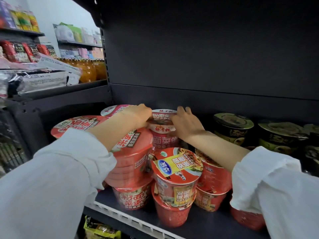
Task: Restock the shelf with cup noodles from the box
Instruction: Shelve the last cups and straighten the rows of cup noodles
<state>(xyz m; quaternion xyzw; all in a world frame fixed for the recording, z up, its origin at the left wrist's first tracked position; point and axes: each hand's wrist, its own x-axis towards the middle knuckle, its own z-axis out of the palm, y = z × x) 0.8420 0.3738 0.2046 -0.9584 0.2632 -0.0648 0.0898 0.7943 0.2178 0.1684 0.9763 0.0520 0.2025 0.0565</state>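
Observation:
A pink-and-white cup noodle (pixel 163 130) stands on top of another cup at the back of the dark shelf (pixel 203 226). My left hand (pixel 138 114) grips its rim from the left; my right hand (pixel 187 124) holds its right side, fingers reaching behind the lid. Red cup noodles are stacked two high in front: a wide red bowl (pixel 133 157) under my left forearm and a red cup with a yellow label (pixel 177 171) in the middle. The box is out of view.
Dark green-black noodle bowls (pixel 233 128) fill the shelf to the right. Another pink cup (pixel 114 110) and a red bowl (pixel 76 125) sit at the left. A neighbouring shelf at the left holds orange drink bottles (pixel 89 69) and packets.

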